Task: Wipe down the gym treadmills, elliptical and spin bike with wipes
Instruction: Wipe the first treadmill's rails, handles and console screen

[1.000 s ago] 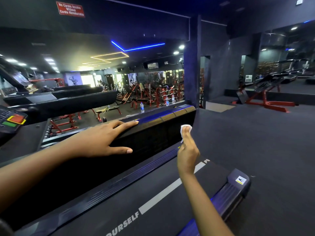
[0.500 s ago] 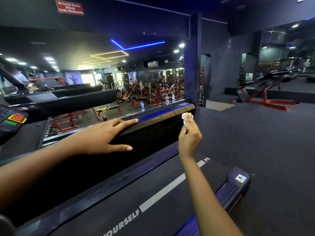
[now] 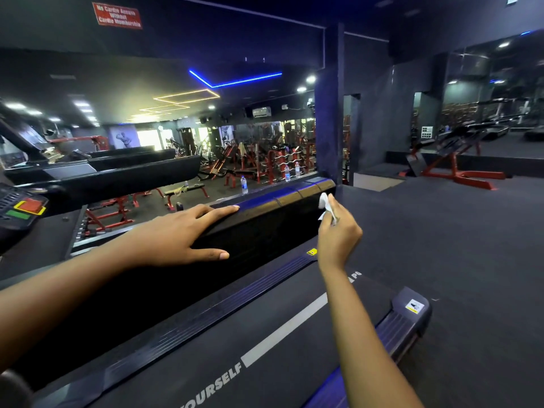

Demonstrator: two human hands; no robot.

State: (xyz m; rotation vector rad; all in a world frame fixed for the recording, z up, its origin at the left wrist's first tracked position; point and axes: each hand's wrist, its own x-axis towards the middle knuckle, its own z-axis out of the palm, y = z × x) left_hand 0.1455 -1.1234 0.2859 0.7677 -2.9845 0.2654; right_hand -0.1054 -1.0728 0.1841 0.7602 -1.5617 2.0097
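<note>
A white wipe (image 3: pixel 324 205) is pinched by the right hand (image 3: pixel 338 237) against the ledge (image 3: pixel 282 198); the left hand (image 3: pixel 176 237) is laid flat there, fingers straight.

Left hand (image 3: pixel 173 237) flat on ledge (image 3: pixel 265 203), right hand (image 3: pixel 338 238) with wipe (image 3: pixel 323 201) beside ledge's far end, treadmill deck (image 3: pixel 235 334) below

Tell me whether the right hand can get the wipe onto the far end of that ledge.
Probably yes. The right hand, pinching the wipe, is close beside the far end of the ledge with nothing between them; the left hand rests further back on it.
</note>
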